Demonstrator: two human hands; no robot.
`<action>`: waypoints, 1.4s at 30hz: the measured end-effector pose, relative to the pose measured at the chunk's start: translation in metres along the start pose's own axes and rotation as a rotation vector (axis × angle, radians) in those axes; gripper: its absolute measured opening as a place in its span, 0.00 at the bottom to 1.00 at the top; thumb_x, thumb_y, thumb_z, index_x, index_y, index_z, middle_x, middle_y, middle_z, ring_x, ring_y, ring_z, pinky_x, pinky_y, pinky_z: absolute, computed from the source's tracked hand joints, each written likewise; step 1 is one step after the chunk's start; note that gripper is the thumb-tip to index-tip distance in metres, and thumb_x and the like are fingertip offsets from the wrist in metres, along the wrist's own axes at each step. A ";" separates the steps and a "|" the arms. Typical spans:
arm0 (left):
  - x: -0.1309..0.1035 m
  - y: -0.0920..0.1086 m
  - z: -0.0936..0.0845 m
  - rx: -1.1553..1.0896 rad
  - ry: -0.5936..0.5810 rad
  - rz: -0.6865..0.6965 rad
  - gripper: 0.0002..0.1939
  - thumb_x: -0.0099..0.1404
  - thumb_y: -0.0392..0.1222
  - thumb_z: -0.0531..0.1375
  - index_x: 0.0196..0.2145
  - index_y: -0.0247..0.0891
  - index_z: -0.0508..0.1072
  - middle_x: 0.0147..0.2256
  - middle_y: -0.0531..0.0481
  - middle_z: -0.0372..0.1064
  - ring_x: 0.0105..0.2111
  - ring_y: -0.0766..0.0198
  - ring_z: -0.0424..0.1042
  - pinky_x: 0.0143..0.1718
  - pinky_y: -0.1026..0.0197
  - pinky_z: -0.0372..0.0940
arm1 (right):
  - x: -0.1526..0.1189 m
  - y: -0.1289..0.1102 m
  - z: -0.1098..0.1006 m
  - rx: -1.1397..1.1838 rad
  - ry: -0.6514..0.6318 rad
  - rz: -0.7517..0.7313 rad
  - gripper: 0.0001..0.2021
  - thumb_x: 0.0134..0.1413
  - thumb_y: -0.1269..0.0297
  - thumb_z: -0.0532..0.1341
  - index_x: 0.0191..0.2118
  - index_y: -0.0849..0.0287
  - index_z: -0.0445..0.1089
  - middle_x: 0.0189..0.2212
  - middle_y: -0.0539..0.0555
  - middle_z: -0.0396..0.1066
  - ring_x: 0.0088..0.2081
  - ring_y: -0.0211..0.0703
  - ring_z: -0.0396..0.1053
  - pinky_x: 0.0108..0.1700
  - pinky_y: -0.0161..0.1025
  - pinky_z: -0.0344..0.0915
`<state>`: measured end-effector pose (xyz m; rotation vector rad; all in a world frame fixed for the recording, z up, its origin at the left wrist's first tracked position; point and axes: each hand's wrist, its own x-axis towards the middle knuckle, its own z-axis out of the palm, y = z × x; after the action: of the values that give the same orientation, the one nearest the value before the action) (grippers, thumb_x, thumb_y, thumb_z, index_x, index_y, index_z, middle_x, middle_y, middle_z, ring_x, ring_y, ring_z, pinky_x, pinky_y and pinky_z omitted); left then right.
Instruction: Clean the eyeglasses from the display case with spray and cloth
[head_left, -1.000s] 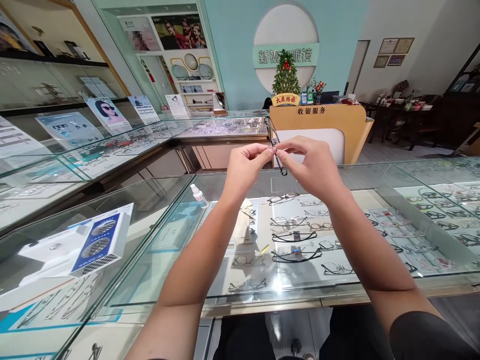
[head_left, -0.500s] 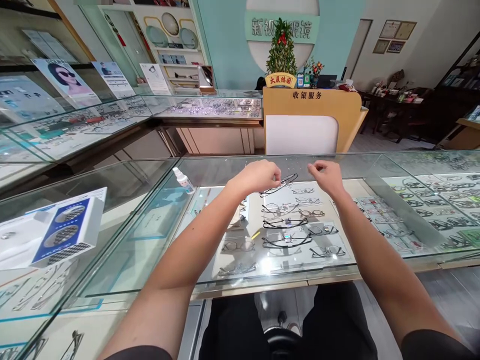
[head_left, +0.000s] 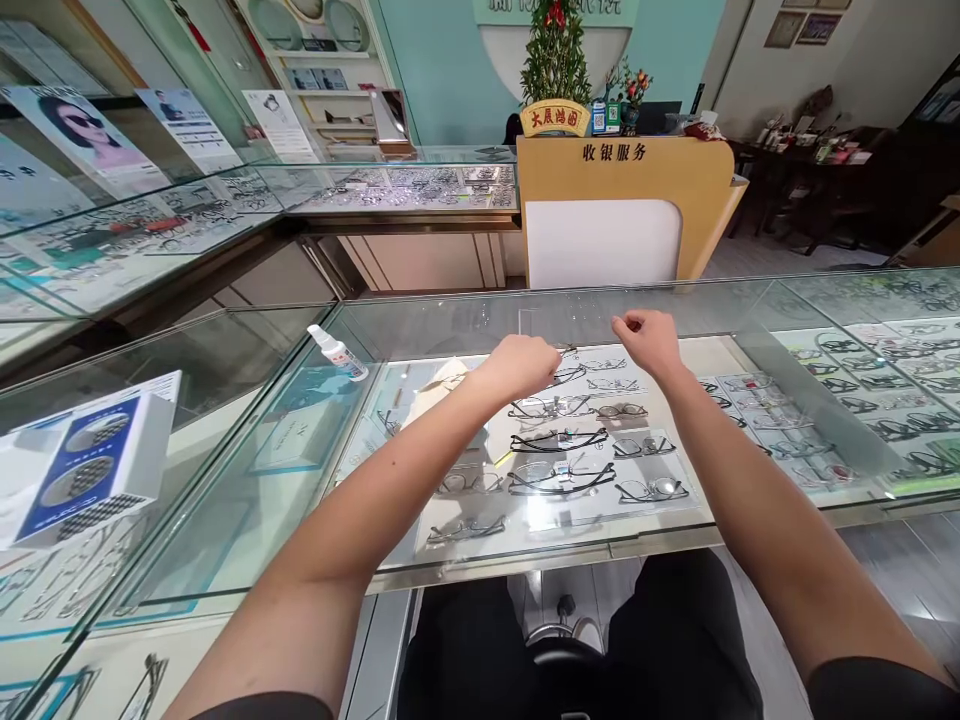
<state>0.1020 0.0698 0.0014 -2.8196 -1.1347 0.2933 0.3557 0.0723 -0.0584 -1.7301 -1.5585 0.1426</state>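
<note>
My left hand (head_left: 525, 366) is closed over the glass counter (head_left: 615, 549), knuckles up, and its fingertips are mostly hidden. Just beyond its fingers a dark-framed pair of eyeglasses (head_left: 571, 374) shows in part; whether the hand grips it I cannot tell. Over to the right, my right hand (head_left: 649, 343) is raised with thumb and fingers curled together; what they hold, if anything, is too small to make out. Nearer my body lie black-rimmed eyeglasses (head_left: 561, 440), another dark pair (head_left: 562, 482) and thin-rimmed eyeglasses (head_left: 651, 490).
A white spray bottle (head_left: 339, 353) lies tilted at the counter's left, near a pale cloth (head_left: 442, 384). A blue-and-white box (head_left: 94, 465) sits on the left case. Display trays of eyeglasses (head_left: 885, 390) fill the right side. A yellow cashier desk (head_left: 705, 220) stands ahead.
The view has tipped downward. My left hand now covers more of the dark-framed eyeglasses, whose visible end sits lower beside the pale pair. My right hand stays raised and curled.
</note>
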 end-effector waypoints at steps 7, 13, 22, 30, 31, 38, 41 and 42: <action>0.006 -0.003 0.010 -0.004 -0.004 0.006 0.11 0.73 0.39 0.59 0.40 0.40 0.84 0.40 0.40 0.83 0.41 0.49 0.81 0.35 0.55 0.61 | -0.001 -0.004 0.001 -0.008 -0.009 0.033 0.19 0.61 0.55 0.60 0.20 0.55 0.64 0.19 0.50 0.64 0.27 0.42 0.56 0.33 0.43 0.51; 0.018 -0.017 0.026 -0.050 0.210 -0.078 0.16 0.75 0.39 0.55 0.44 0.37 0.84 0.45 0.39 0.81 0.46 0.48 0.79 0.40 0.53 0.63 | -0.002 -0.006 0.001 0.005 -0.009 0.037 0.18 0.60 0.55 0.60 0.21 0.55 0.69 0.18 0.49 0.64 0.26 0.42 0.57 0.33 0.43 0.52; 0.033 -0.030 0.053 -0.118 0.275 -0.110 0.17 0.76 0.43 0.56 0.44 0.35 0.85 0.45 0.35 0.77 0.49 0.45 0.75 0.47 0.48 0.63 | -0.004 -0.008 0.001 0.077 0.010 0.046 0.21 0.61 0.55 0.59 0.18 0.55 0.65 0.16 0.48 0.56 0.25 0.41 0.53 0.32 0.43 0.52; 0.032 -0.042 0.046 -0.291 0.304 -0.143 0.14 0.73 0.44 0.60 0.42 0.41 0.87 0.44 0.41 0.77 0.46 0.50 0.75 0.43 0.52 0.64 | -0.005 -0.008 0.002 0.132 0.023 0.100 0.21 0.60 0.52 0.60 0.19 0.56 0.72 0.17 0.51 0.69 0.24 0.43 0.64 0.32 0.42 0.58; 0.031 -0.045 0.041 -0.354 0.332 -0.156 0.14 0.72 0.44 0.60 0.42 0.41 0.87 0.44 0.42 0.77 0.45 0.51 0.75 0.43 0.53 0.65 | -0.006 -0.009 0.002 0.141 0.027 0.101 0.21 0.60 0.52 0.60 0.19 0.56 0.73 0.18 0.52 0.71 0.24 0.43 0.65 0.32 0.42 0.59; -0.003 -0.052 -0.027 -1.352 0.682 -0.091 0.13 0.66 0.53 0.67 0.37 0.41 0.83 0.39 0.47 0.81 0.39 0.60 0.74 0.45 0.57 0.67 | -0.012 -0.043 -0.008 0.242 0.098 0.013 0.20 0.60 0.52 0.60 0.21 0.57 0.76 0.21 0.53 0.76 0.28 0.46 0.73 0.37 0.41 0.65; -0.031 -0.049 -0.057 -1.435 0.850 -0.046 0.13 0.64 0.54 0.70 0.36 0.41 0.82 0.39 0.48 0.81 0.41 0.60 0.74 0.48 0.57 0.67 | -0.008 -0.090 -0.015 0.302 0.126 -0.095 0.19 0.61 0.52 0.61 0.24 0.57 0.77 0.25 0.54 0.79 0.32 0.47 0.76 0.40 0.42 0.68; -0.041 -0.049 -0.064 -1.451 0.896 -0.039 0.13 0.65 0.54 0.70 0.37 0.41 0.82 0.40 0.48 0.81 0.42 0.60 0.75 0.49 0.57 0.68 | -0.006 -0.109 -0.018 0.341 0.128 -0.137 0.19 0.61 0.52 0.61 0.25 0.57 0.78 0.26 0.54 0.80 0.32 0.47 0.76 0.41 0.42 0.69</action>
<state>0.0538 0.0761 0.0773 -2.9245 -1.3344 -2.3714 0.2781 0.0517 0.0180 -1.3388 -1.4577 0.2112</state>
